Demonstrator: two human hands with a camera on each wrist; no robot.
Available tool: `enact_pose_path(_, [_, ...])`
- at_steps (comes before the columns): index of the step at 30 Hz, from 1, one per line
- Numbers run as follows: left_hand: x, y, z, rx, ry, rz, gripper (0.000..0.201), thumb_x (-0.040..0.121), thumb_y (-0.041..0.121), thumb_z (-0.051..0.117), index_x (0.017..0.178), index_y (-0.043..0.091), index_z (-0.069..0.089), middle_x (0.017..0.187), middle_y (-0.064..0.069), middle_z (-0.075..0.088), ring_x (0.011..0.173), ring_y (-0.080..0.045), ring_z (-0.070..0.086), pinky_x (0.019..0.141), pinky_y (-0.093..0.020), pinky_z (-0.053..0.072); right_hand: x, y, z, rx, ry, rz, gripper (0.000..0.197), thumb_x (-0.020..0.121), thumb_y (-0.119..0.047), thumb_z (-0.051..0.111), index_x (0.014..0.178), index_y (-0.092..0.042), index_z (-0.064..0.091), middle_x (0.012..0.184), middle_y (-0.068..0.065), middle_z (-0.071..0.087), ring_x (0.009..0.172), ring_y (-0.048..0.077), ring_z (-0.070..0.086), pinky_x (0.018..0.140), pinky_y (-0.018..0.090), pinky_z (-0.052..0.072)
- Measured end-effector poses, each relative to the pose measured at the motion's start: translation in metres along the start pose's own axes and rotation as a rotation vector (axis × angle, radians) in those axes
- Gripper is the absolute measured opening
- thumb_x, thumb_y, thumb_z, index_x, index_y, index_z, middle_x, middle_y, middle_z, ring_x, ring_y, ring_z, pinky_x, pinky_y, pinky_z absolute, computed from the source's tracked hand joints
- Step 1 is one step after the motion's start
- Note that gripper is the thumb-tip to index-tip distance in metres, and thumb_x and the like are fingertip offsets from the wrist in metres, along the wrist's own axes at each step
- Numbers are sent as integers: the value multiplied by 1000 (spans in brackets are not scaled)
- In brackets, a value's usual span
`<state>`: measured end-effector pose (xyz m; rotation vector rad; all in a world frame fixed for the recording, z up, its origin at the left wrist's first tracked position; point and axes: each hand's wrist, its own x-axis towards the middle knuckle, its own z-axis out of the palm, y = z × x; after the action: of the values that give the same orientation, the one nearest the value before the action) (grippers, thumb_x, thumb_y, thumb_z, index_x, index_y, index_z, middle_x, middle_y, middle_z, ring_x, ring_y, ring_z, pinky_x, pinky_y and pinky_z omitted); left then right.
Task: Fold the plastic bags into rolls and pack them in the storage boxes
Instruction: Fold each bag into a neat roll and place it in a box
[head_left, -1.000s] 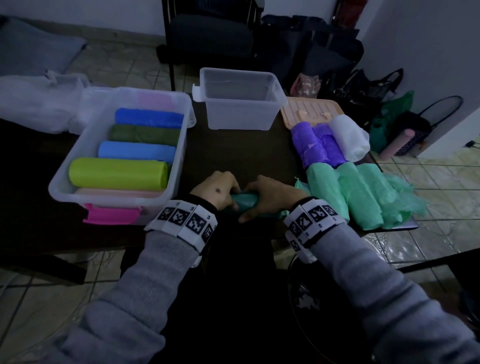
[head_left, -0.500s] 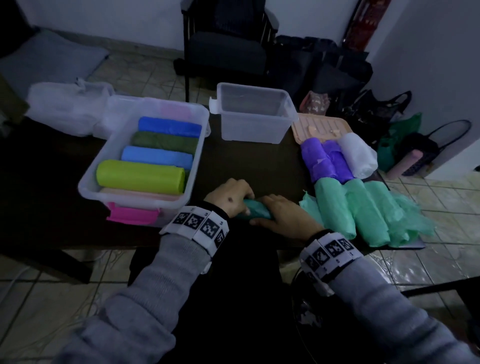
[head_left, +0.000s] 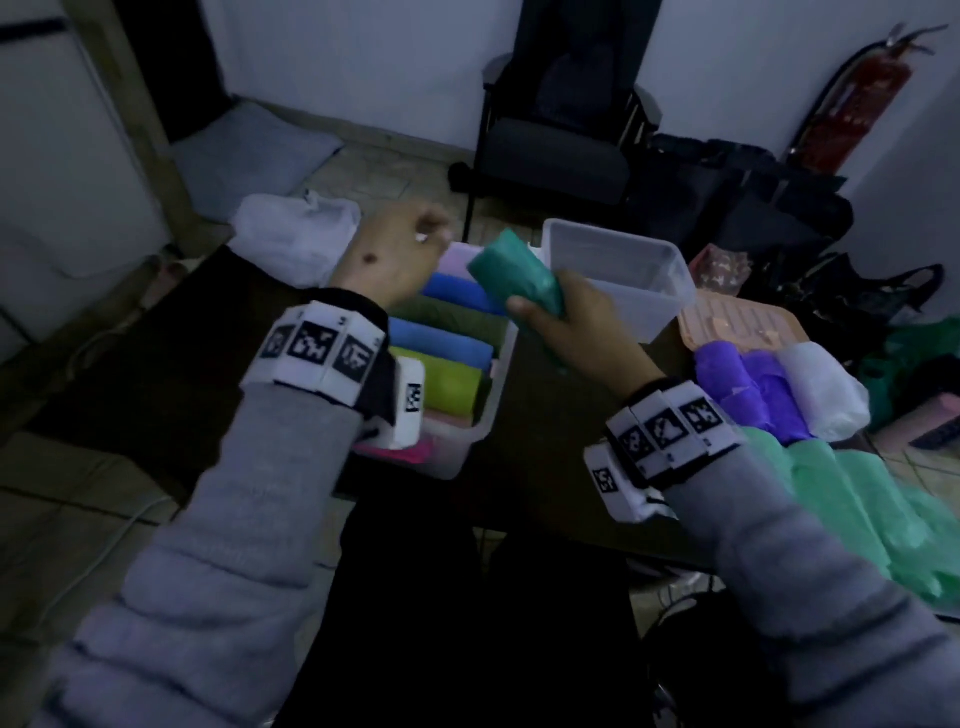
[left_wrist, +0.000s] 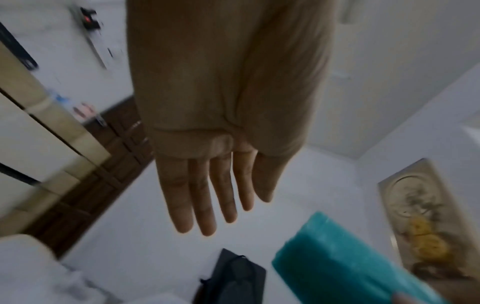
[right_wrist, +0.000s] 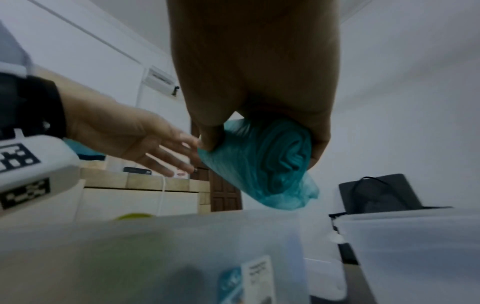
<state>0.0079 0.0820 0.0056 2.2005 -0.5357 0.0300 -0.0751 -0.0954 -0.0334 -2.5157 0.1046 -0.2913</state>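
Observation:
My right hand (head_left: 558, 322) grips a teal rolled plastic bag (head_left: 511, 275) in the air, tilted up and left over the near right corner of the filled storage box (head_left: 493, 384). In the right wrist view the thumb and fingers wrap the teal roll (right_wrist: 265, 162). My left hand (head_left: 400, 249) is raised above that box with straight fingers (left_wrist: 205, 197) and holds nothing; the teal roll (left_wrist: 345, 267) shows beside it. Blue, green and yellow rolls (head_left: 447, 358) lie in the box. An empty clear box (head_left: 618, 275) stands behind.
Green (head_left: 852, 499), purple (head_left: 748, 384) and white (head_left: 826, 384) rolls lie on the dark table at right, near a peach lid (head_left: 737, 322). A white bag (head_left: 296, 234) lies at the back left. A chair (head_left: 561, 135) and dark bags stand behind the table.
Both hands rose from the table's front edge. My right hand lifted the teal roll toward the filled box; my left hand let go of it and opened above the box.

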Motion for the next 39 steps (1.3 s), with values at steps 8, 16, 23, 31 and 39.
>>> enact_pose_path(8, [-29,-69,-15,204,-144,-311,35,101,15,33,105,-10,56,120,-27,55,109,-35,52,76,-32,36,48,-43,51,-200,-238,-80,51,90,-46,55,119,-4,49,109,12,57,97,24,54,70,24,30])
enact_pose_path(16, [-50,-83,11,-32,-9,-469,46,103,29,24,113,-1,58,125,-24,55,115,-36,51,94,-35,38,51,-50,60,-245,-498,-34,60,92,-47,51,139,-12,39,138,10,46,122,25,46,88,23,32])
enact_pose_path(23, [-54,-83,17,-62,101,-467,41,99,41,34,104,14,65,112,-17,63,107,-35,56,84,-33,40,41,-52,72,-483,-406,-74,64,95,-57,30,147,-21,28,143,12,36,131,30,32,106,46,28])
enact_pose_path(31, [-55,-83,18,-105,142,-498,38,96,44,41,105,17,67,101,-9,63,101,-31,59,77,-27,37,19,-49,86,-480,-360,-168,81,89,-66,32,151,-24,3,157,1,14,142,25,20,111,47,22])
enact_pose_path(39, [-54,-83,19,-115,155,-509,40,93,46,46,113,17,67,105,-8,66,100,-28,61,81,-28,42,24,-42,88,-500,-352,-204,79,87,-68,33,151,-32,4,157,1,17,141,26,23,110,47,23])
